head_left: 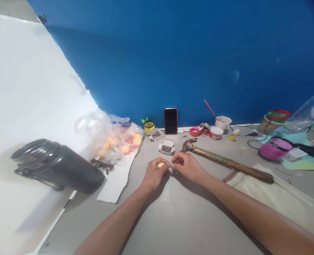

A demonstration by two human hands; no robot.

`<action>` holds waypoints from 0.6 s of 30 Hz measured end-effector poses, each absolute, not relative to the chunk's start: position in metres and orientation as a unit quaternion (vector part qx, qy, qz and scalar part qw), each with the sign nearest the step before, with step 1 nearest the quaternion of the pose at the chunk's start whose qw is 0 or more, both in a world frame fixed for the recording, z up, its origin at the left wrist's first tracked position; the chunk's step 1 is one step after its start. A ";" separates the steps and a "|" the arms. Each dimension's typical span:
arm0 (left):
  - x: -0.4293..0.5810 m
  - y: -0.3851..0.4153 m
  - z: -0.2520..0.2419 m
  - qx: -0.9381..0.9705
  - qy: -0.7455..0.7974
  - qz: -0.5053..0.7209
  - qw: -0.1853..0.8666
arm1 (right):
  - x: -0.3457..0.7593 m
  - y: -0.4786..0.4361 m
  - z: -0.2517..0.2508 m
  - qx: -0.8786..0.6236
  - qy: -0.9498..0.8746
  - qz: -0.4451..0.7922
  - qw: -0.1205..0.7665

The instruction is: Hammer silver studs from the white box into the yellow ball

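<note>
Low over the grey table, my left hand (155,173) is closed round a small yellow piece (160,165), mostly covered by the fingers. My right hand (186,165) meets it from the right with thumb and fingertips pinched together; whatever is between them is too small to name. Just beyond the hands lies an opened small white box (167,147) of shiny metal bits, with a second such box (155,135) behind it. A claw hammer (226,161) with a worn wooden handle rests to the right, its head close to my right hand.
A dark flask (63,164) and a plastic bag (114,138) with orange and yellow pieces stand left. Against the blue wall leans a phone (170,121). Behind the hammer are a paper cup (223,122) and round tub (216,133). A cream cloth (276,202) lies under the handle.
</note>
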State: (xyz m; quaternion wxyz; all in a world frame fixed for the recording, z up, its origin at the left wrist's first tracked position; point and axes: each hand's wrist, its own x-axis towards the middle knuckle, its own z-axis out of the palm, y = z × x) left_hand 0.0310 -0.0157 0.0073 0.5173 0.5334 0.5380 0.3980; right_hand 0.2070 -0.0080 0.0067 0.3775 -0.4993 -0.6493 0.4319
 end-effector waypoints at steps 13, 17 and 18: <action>0.033 -0.014 -0.002 0.314 0.381 0.434 0.753 | 0.201 -0.015 0.006 -0.494 -0.662 0.364 0.431; 0.033 -0.013 -0.001 0.261 0.332 0.444 0.790 | 0.209 -0.008 0.007 -0.492 -0.579 0.465 0.454; 0.032 -0.014 0.000 0.269 0.333 0.436 0.791 | 0.211 -0.005 0.007 -0.485 -0.562 0.493 0.454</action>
